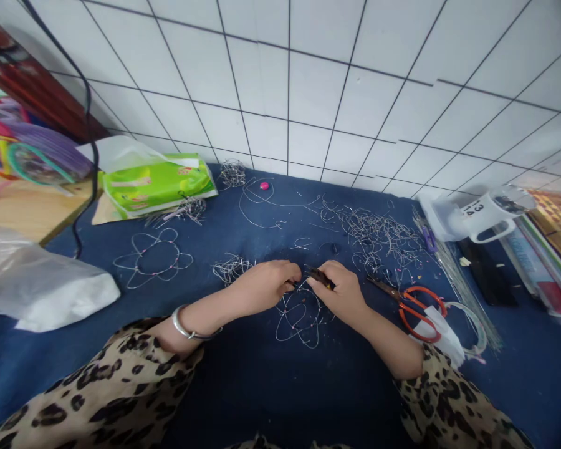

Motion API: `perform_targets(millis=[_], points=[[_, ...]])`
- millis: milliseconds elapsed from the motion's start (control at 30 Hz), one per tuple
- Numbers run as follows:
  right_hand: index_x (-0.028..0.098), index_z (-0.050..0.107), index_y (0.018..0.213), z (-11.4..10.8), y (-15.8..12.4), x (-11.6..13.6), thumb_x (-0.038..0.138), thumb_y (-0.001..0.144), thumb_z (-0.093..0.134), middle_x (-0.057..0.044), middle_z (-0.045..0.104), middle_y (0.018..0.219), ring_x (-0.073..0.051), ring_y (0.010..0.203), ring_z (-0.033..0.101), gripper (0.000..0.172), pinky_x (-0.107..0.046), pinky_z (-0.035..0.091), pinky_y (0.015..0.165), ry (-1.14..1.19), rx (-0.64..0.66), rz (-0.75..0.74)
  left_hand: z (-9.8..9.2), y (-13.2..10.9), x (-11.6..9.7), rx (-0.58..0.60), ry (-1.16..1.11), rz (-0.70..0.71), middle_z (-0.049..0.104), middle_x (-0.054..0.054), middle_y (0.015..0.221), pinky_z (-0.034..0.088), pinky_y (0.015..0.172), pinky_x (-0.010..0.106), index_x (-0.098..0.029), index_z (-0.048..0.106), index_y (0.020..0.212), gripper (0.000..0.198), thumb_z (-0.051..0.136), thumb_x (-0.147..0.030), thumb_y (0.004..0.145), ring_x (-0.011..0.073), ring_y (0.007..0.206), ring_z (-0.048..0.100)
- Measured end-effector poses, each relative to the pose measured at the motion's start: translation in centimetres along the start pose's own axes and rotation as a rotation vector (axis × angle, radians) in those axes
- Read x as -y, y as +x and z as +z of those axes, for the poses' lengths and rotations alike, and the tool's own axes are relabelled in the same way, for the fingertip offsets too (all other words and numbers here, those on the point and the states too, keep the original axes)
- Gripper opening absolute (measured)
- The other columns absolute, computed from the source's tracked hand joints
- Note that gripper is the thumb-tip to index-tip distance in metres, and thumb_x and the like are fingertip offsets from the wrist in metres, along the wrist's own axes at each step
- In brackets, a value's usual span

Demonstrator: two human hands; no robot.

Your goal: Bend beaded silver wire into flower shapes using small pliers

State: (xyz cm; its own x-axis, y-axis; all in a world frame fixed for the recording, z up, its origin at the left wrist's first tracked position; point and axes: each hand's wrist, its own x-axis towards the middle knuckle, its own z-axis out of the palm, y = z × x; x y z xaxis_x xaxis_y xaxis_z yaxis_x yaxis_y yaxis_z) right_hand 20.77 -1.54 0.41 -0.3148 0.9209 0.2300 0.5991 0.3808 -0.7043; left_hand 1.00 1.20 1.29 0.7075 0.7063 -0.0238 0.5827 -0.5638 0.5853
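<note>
Packet of bright green plastic [154, 187] lies toward the left of the dark blue worktop [144, 302], its print too blurred to read. The left hand [283, 277] has its fingertips drawn together at the upper edge of a flower-shaped silver wire frame with tiny pink beads [293, 327], whether pinching wire I cannot tell; the frame, low between both hands, should be light, springy and easily bent, best held at its inner ring rather than its thin loops. The right hand [341, 288] grips small black pliers [320, 277], and farther right a white handled mug [484, 215] shows a printed "13" above "14".
</note>
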Motion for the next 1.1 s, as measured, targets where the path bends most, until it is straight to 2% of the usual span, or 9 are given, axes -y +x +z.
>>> perform_targets(millis=[200,433,867,1100], points=[[0.02,0.052,0.071,-0.11,0.02,0.2,0.026,0.08,0.051,0.0,0.051,0.066,-0.014,0.068,0.049,0.011,-0.027,0.041,0.066,0.024,-0.018,-0.014,-0.25,0.07,-0.25,-0.041,-0.068,-0.007,0.062,0.003,0.088,0.044,0.074,0.028,-0.018,0.058,0.091,0.02,0.044,-0.011,0.079,0.0156,0.081,0.058],[0.02,0.053,0.071,-0.22,-0.01,0.49,0.027,0.08,0.051,-0.001,0.051,0.067,-0.014,0.068,0.049,0.011,-0.028,0.041,0.067,0.049,-0.023,-0.043,-0.65,0.1,-0.54,0.029,-0.322,-0.106,0.06,0.0,0.074,0.043,0.056,0.02,-0.016,0.052,0.083,0.017,0.037,-0.009,0.08,0.0092,0.061,0.059],[0.019,0.054,0.073,0.09,-0.14,0.45,0.026,0.08,0.052,-0.001,0.053,0.068,-0.014,0.068,0.049,0.01,-0.029,0.041,0.067,0.049,-0.022,-0.093,-0.89,0.12,-0.73,0.085,-0.422,-0.17,0.061,-0.001,0.065,0.042,0.053,0.02,-0.017,0.052,0.084,0.019,0.037,-0.008,0.076,0.0106,0.06,0.06],[0.019,0.055,0.074,0.26,-0.16,0.26,0.025,0.079,0.053,-0.001,0.054,0.069,-0.014,0.067,0.049,0.008,-0.029,0.041,0.066,0.048,-0.05,-0.146,-0.94,0.17,-0.78,0.11,-0.463,-0.167,0.059,-0.001,0.069,0.041,0.052,0.019,-0.016,0.052,0.081,0.017,0.038,-0.008,0.074,0.0109,0.062,0.06]])
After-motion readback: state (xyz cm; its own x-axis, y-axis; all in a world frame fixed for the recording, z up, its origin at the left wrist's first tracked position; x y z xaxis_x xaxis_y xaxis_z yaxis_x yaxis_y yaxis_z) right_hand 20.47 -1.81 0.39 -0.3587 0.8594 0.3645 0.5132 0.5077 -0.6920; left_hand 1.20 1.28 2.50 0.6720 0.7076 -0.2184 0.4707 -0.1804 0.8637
